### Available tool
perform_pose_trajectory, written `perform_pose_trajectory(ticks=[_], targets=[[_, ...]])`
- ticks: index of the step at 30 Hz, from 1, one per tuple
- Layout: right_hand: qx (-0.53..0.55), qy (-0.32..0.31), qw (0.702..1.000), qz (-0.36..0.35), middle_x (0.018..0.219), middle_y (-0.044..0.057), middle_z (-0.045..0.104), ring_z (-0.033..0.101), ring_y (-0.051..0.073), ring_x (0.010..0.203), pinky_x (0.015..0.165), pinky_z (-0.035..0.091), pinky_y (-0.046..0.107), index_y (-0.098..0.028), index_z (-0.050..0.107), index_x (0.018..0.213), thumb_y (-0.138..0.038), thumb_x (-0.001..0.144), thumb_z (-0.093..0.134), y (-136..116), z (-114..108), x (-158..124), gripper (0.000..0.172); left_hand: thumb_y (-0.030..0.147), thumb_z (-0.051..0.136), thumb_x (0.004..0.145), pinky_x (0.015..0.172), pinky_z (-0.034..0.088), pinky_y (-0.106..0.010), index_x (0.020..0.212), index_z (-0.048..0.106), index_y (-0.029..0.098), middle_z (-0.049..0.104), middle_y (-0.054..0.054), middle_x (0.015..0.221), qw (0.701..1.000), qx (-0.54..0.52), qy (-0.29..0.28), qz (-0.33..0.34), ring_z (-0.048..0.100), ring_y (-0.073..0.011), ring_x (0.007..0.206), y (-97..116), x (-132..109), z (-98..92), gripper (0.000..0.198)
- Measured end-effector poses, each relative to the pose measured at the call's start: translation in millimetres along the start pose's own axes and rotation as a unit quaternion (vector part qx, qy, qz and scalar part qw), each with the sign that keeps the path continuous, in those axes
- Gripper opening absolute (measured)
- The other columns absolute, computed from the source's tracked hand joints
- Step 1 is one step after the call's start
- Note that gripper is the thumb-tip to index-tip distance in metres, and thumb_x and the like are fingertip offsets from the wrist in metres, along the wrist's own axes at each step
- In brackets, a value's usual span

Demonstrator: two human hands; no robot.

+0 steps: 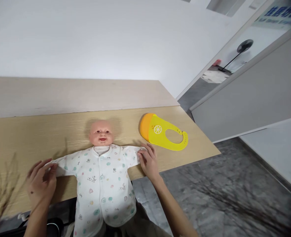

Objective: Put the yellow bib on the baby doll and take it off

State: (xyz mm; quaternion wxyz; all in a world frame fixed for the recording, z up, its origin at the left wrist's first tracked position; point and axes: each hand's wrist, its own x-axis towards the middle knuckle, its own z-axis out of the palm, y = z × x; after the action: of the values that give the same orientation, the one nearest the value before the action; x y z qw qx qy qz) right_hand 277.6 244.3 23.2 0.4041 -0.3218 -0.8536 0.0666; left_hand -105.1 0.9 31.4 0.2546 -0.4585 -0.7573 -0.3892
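A baby doll (101, 132) lies face up on the wooden table, its head toward the wall. It wears a white printed baby shirt (99, 184) with green, pink and yellow figures, whose lower part hangs past the table's front edge. My left hand (42, 177) pinches the end of the sleeve on the left. On the other side my right hand (148, 161) has its fingers closed on the opposite sleeve's cuff. Both sleeves are stretched out sideways. Beyond my right hand a yellow silicone bib (164, 134) with an orange pocket lies flat.
The wooden table (37, 135) meets a paler board (73, 95) along the white wall. Its right edge drops to a grey floor (209, 184). A standing fan (244, 46) is visible through the doorway. Something dark (54, 225) sits below the table at lower left.
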Motion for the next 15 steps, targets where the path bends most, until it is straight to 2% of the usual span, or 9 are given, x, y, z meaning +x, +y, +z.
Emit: perform_pose_trajectory(ticks=[3, 6, 11, 15], targets=[[-0.008, -0.022, 1.000, -0.014, 0.136, 0.012, 0.064, 0.049, 0.032, 0.136, 0.109, 0.050, 0.055, -0.022, 0.070, 0.113, -0.025, 0.101, 0.063, 0.9, -1.8, -2.3, 0.014, 0.032, 0.070, 0.094, 0.101, 0.056, -0.052, 0.092, 0.075, 0.012, 0.079, -0.019, 0.101, 1.000, 0.013, 0.008, 0.025, 0.073, -0.0347, 0.107, 0.1, -4.1, 0.5, 0.021], [-0.017, -0.016, 1.000, -0.008, 0.135, 0.010, 0.065, 0.048, 0.031, 0.136, 0.109, 0.050, 0.055, -0.023, 0.073, 0.107, -0.023, 0.102, 0.060, 1.2, -0.1, -5.9, 0.014, 0.029, 0.072, 0.092, 0.101, 0.057, -0.049, 0.095, 0.076, 0.013, 0.079, -0.017, 0.102, 0.999, 0.026, 0.028, 0.029, 0.074, -0.0327, 0.107, 1.1, -8.5, 0.3, 0.017], [-0.018, -0.021, 0.999, 0.031, 0.130, 0.010, 0.068, 0.050, 0.031, 0.133, 0.106, 0.050, 0.057, -0.022, 0.071, 0.098, -0.020, 0.103, 0.053, -2.5, 4.7, -7.3, 0.019, 0.030, 0.068, 0.093, 0.107, 0.053, -0.053, 0.101, 0.075, 0.014, 0.079, -0.016, 0.107, 0.999, 0.034, 0.008, -0.017, 0.072, -0.0334, 0.113, 9.3, -10.3, -2.8, 0.020], [0.039, -0.009, 0.996, 0.074, 0.128, 0.012, 0.068, 0.053, 0.029, 0.130, 0.108, 0.049, 0.055, -0.021, 0.067, 0.096, -0.020, 0.103, 0.050, -7.0, 3.4, -3.1, 0.018, 0.032, 0.067, 0.090, 0.105, 0.054, -0.052, 0.094, 0.073, 0.018, 0.078, -0.013, 0.102, 0.998, 0.034, 0.036, -0.047, 0.073, -0.0319, 0.108, 13.0, -9.5, -5.0, 0.015]])
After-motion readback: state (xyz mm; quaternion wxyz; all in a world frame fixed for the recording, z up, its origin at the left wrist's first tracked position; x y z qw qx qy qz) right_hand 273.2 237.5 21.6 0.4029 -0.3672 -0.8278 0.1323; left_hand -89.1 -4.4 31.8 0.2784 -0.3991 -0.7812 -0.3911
